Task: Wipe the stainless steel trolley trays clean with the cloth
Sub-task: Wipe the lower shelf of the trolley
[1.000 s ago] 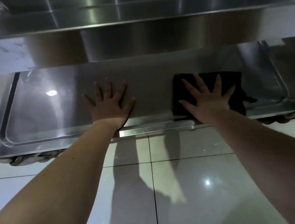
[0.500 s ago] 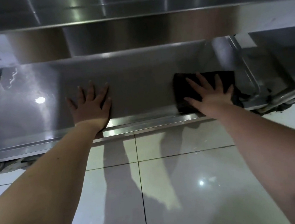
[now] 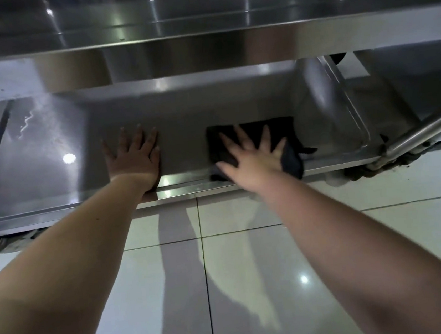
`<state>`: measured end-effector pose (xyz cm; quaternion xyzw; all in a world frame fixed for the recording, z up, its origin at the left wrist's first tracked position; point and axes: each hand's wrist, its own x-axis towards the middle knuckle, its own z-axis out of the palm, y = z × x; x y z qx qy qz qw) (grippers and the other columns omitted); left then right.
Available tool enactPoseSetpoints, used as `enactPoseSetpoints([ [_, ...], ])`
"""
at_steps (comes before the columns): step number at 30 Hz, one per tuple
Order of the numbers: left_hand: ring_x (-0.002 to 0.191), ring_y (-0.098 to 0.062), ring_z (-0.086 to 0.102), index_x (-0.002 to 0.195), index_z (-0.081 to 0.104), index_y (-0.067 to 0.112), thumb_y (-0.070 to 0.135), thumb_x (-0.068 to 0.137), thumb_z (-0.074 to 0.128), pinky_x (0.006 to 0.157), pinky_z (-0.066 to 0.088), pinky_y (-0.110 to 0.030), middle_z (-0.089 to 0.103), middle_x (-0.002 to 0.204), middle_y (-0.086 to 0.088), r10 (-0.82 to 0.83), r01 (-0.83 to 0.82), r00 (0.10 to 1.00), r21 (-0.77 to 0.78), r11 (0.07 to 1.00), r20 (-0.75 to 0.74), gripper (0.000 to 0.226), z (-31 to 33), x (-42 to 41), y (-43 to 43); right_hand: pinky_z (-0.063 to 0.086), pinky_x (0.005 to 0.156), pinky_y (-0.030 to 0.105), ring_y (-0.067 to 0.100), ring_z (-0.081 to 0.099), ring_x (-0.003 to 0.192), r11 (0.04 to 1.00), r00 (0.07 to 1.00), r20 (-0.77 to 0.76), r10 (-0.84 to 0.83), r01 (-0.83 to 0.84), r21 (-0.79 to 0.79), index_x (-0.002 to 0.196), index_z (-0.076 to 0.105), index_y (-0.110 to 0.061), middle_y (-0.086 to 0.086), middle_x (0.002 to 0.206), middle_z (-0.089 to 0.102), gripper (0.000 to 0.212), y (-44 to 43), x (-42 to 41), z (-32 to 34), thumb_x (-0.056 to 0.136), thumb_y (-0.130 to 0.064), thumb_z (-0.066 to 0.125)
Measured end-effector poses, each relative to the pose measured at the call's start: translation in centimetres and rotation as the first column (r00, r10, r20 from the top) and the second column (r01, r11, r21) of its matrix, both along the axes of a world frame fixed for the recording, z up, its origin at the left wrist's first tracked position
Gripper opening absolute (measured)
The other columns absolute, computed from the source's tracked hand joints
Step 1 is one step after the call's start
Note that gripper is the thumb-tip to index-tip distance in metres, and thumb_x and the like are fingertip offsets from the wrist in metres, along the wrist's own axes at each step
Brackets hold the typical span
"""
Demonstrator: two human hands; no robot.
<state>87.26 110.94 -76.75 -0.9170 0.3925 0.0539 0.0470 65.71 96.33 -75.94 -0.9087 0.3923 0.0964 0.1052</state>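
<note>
Our right hand (image 3: 254, 157) lies flat on the dark cloth (image 3: 283, 125), fingers straight and spread apart, pressing it down without gripping it. The cloth sits folded on the floor of the lower tray (image 3: 41, 148), right of the middle, and its near edge laps over the tray's front rim. Our left hand (image 3: 133, 160) rests just beside it on the bare steel. Its fingers are straight and close together, the wrist is over the front rim, and it holds nothing. It looks to us like a brace for the reach.

We judge that we are in the middle of wiping this lower tray, and that the cloth is working its right half. The next move seems to call for steady downward pressure while we slide the cloth sideways, flat enough that it does not bunch or slip off the front lip. The rounded corner on the right, near the slanted trolley tube (image 3: 424, 130), will need the cloth pushed well into it.

As for the trays, the lower one also holds a pale, wet-looking streak (image 3: 24, 123) near its far left corner, which still wants a pass. The upper tray (image 3: 200, 51) hangs over the back of the lower one. We see only glare on its steel and cannot tell what it carries.
</note>
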Motion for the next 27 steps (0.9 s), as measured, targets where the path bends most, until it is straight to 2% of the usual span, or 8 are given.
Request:
enactPoseSetpoints([
  [4, 0.150, -0.028, 0.009, 0.153, 0.025, 0.030, 0.036, 0.104, 0.025, 0.119, 0.001, -0.054, 0.016, 0.163, 0.003, 0.032, -0.061, 0.991, -0.224, 0.973, -0.131, 0.049, 1.1, -1.7, -0.9, -0.027, 0.093, 0.073, 0.046, -0.020, 0.144, 0.994, 0.994, 0.030, 0.105, -0.105, 0.009, 0.146, -0.004, -0.058, -0.018, 0.162, -0.010, 0.063, 4.9, 3.4, -0.4, 0.087, -0.078, 0.007],
  [7, 0.137, -0.032, 0.036, 0.148, 0.038, 0.026, 0.037, 0.103, 0.036, 0.110, 0.028, -0.043, 0.038, 0.153, -0.004, -0.083, 0.001, 0.977, -0.387, 0.922, -0.196, 0.046, 2.1, -4.1, -2.5, -0.024, 0.100, 0.070, 0.040, -0.008, 0.148, 0.998, 0.996, 0.090, 0.008, -0.002, -0.066, 0.151, 0.008, -0.049, -0.012, 0.164, 0.006, 0.054, 1.7, 2.9, 0.1, 0.099, -0.059, 0.014],
  [10, 0.138, -0.029, 0.034, 0.150, 0.034, 0.026, 0.042, 0.102, 0.039, 0.108, 0.029, -0.039, 0.038, 0.153, -0.003, -0.206, 0.168, 0.970, -0.252, 0.953, -0.131, 0.051, 2.5, -5.7, -4.4, -0.006, 0.113, 0.065, 0.033, 0.002, 0.149, 0.998, 0.997, 0.064, -0.032, 0.035, -0.046, 0.153, 0.022, -0.031, -0.005, 0.162, 0.020, 0.052, -2.3, 1.6, 0.8, 0.103, -0.040, 0.033],
  [12, 0.138, -0.027, 0.033, 0.150, 0.033, 0.025, 0.041, 0.102, 0.040, 0.109, 0.026, -0.038, 0.039, 0.152, -0.003, -0.235, 0.207, 0.961, -0.184, 0.961, -0.148, 0.052, 2.4, -6.6, -5.3, 0.005, 0.115, 0.061, 0.032, 0.021, 0.144, 1.000, 0.998, 0.056, 0.015, -0.014, -0.020, 0.148, 0.035, -0.020, 0.006, 0.153, 0.036, 0.049, -2.8, 1.1, 1.4, 0.102, -0.034, 0.044],
  [16, 0.128, -0.031, 0.040, 0.135, 0.049, 0.018, 0.031, 0.099, 0.048, 0.101, 0.029, -0.040, 0.049, 0.137, -0.009, -0.184, 0.166, 0.977, -0.159, 0.973, -0.104, 0.039, 3.4, -7.9, -5.6, 0.033, 0.103, 0.044, 0.036, 0.045, 0.123, 0.976, 0.993, 0.032, 0.111, -0.103, -0.193, 0.132, 0.050, -0.012, 0.015, 0.131, 0.054, 0.043, -1.3, 0.8, 3.8, 0.092, -0.022, 0.061],
  [19, 0.117, -0.033, 0.045, 0.120, 0.057, 0.012, 0.025, 0.095, 0.054, 0.095, 0.031, -0.041, 0.054, 0.123, -0.012, -0.268, 0.266, 0.963, -0.136, 0.954, 0.006, 0.028, 5.9, -9.3, -4.3, 0.036, 0.094, 0.040, 0.033, 0.049, 0.116, 0.959, 0.986, 0.037, 0.164, -0.150, -0.241, 0.127, 0.055, -0.014, 0.011, 0.124, 0.058, 0.039, 0.3, -1.1, 7.0, 0.092, -0.028, 0.063],
  [23, 0.104, -0.035, 0.055, 0.110, 0.062, 0.010, 0.010, 0.083, 0.061, 0.088, 0.037, -0.041, 0.061, 0.110, -0.014, -0.380, 0.371, 0.924, -0.151, 0.916, -0.037, 0.027, 11.7, -14.0, -1.0, 0.033, 0.093, 0.039, 0.031, 0.045, 0.115, 0.985, 0.984, 0.082, 0.160, -0.154, -0.081, 0.121, 0.055, -0.013, 0.010, 0.121, 0.052, 0.030, 3.3, -7.1, 11.8, 0.096, -0.030, 0.055],
  [27, 0.096, -0.039, 0.059, 0.110, 0.065, 0.001, -0.006, 0.073, 0.062, 0.096, 0.041, -0.046, 0.065, 0.101, -0.019, -0.541, 0.515, 0.830, -0.188, 0.836, -0.136, 0.038, 18.5, -19.6, 2.5, 0.032, 0.092, 0.036, 0.030, 0.045, 0.113, 0.996, 0.986, 0.167, 0.022, -0.035, 0.077, 0.117, 0.059, -0.012, 0.007, 0.115, 0.058, 0.023, 7.0, -14.8, 17.4, 0.095, -0.015, 0.053],
])
